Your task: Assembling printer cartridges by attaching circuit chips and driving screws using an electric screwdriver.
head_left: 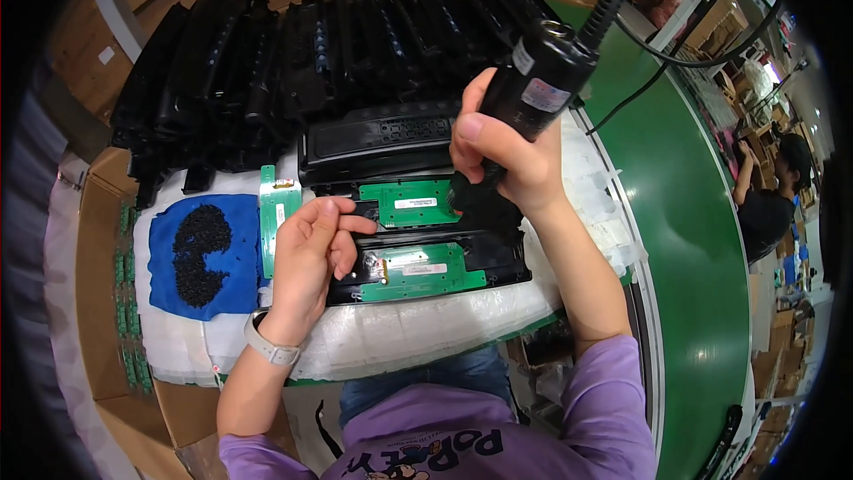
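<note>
My right hand is wrapped round a black corded electric screwdriver. Its lower end points down at the right end of a green circuit board set in a black plastic housing. Over the left end of that housing, my left hand has its fingers curled in together; what they hold, if anything, is too small to make out. Nearer to me lies a second black housing with another green circuit board in it. A loose green board lies left of my left hand.
A blue cloth at the left bears a pile of small black screws. Several black plastic housings stand in a row at the back. A cardboard box borders the left side, a green conveyor the right. Another person sits far right.
</note>
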Action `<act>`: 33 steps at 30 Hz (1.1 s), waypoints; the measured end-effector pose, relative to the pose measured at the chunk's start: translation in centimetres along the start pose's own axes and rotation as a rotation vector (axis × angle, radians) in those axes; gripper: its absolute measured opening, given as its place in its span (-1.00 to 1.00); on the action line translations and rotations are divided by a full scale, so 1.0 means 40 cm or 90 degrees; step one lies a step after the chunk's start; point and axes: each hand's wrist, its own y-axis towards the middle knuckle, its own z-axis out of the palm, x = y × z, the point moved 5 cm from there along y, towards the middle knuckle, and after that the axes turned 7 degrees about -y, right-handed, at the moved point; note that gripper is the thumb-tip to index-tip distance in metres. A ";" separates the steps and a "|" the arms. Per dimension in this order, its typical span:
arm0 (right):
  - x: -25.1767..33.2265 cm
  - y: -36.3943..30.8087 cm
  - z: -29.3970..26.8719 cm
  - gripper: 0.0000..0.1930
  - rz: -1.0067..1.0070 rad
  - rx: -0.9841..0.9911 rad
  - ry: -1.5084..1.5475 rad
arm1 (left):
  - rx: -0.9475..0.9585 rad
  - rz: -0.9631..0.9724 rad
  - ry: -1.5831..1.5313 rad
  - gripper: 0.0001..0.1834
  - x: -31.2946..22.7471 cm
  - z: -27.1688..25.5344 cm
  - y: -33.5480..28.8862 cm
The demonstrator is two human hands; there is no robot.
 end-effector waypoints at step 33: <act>0.100 -0.062 0.021 -0.77 -0.223 0.030 0.441 | 0.136 -0.049 0.124 -0.92 0.012 0.070 -0.034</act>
